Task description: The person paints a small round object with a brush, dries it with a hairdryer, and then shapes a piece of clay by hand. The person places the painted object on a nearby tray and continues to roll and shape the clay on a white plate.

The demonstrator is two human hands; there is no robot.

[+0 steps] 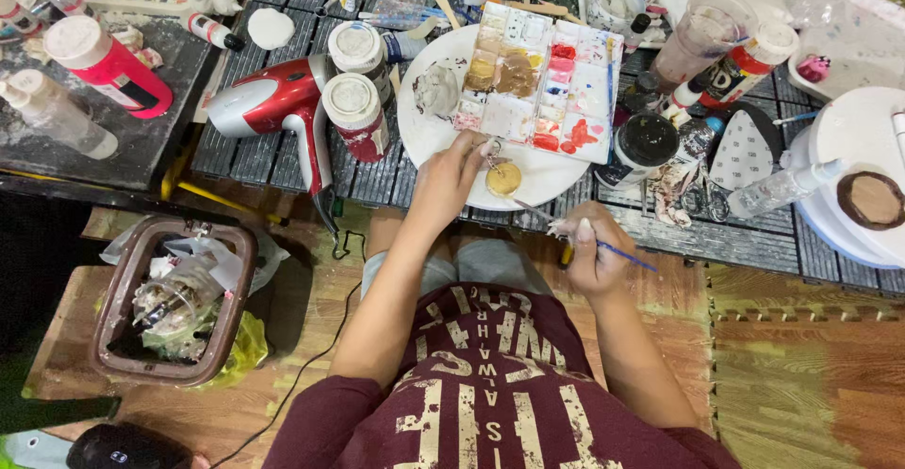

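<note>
Head view: left hand (443, 184) pins a small round gold charm (503, 178) on the round white plate (424, 134), steadying it; right hand (592, 257), nearer the body, grips a thin blue-handled paintbrush (603, 246).

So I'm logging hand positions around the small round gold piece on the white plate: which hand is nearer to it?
Left. The left hand has its fingertips right at the gold round piece, apparently holding it. The right hand sits below and to its right, holding a thin brush.
</note>
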